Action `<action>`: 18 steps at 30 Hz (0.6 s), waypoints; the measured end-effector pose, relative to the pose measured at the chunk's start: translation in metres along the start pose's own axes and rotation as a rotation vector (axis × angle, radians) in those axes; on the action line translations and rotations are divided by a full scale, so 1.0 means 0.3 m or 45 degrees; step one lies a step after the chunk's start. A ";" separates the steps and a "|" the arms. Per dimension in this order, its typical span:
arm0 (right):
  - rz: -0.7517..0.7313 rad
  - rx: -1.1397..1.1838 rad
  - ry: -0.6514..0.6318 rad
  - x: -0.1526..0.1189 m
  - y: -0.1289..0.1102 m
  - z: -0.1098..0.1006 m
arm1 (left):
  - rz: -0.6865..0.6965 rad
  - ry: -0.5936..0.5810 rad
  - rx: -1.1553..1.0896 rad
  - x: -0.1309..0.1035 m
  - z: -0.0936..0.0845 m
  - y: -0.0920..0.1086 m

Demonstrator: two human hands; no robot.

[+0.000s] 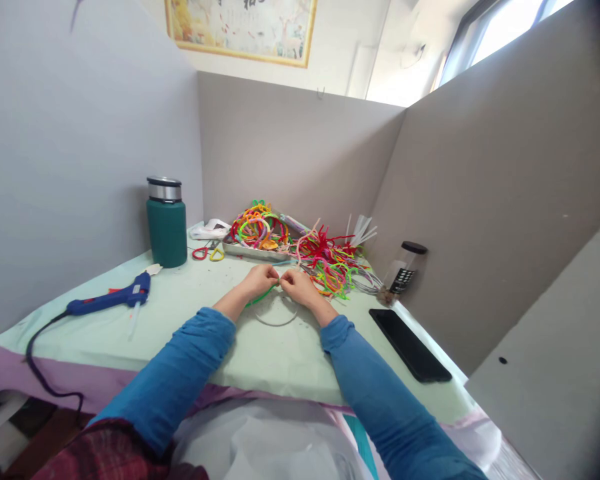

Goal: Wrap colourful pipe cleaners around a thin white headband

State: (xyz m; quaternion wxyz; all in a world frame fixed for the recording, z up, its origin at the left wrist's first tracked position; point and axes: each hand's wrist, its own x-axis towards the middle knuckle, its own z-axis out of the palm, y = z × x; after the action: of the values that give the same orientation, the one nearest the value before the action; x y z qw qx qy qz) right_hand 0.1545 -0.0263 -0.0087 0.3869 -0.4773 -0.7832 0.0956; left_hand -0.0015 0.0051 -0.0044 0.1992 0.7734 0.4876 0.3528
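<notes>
Both hands meet above the middle of the table. My left hand [260,279] is closed in a pinch on a green pipe cleaner [260,297], whose free part sticks out below the palm. Fingertips of my right hand [296,285] are pinched together close beside the left ones, at the end of the green piece; what they grip is too small to make out. A thin grey hoop [276,325] hangs or lies just below both hands, its upper part hidden by them.
Behind the hands are a metal tray [255,253] of colourful loops and a pile of pipe cleaners [330,257]. A green bottle [167,230] and blue glue gun [113,298] are left; a jar [400,277] and black phone [409,345] are right. Scissors [216,254] lie near the tray.
</notes>
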 end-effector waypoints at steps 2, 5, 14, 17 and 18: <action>0.021 0.009 -0.003 0.002 0.002 0.000 | 0.004 0.007 -0.002 -0.002 0.003 0.000; 0.070 0.029 -0.003 0.005 0.001 0.000 | 0.018 0.000 0.007 -0.004 0.002 0.005; 0.232 0.121 -0.020 0.007 -0.034 -0.005 | 0.064 -0.047 0.076 -0.016 -0.006 0.028; 0.285 0.213 -0.076 0.006 -0.029 -0.003 | 0.074 -0.054 0.077 -0.019 -0.008 0.033; 0.302 0.250 -0.100 0.005 -0.025 -0.002 | 0.077 -0.056 0.075 -0.019 -0.008 0.034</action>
State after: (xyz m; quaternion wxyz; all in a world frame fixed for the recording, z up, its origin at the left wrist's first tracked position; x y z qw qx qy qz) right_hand 0.1496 -0.0291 -0.0034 0.3869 -0.5221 -0.7227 0.2352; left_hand 0.0014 -0.0047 0.0020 0.1765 0.8007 0.4697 0.3271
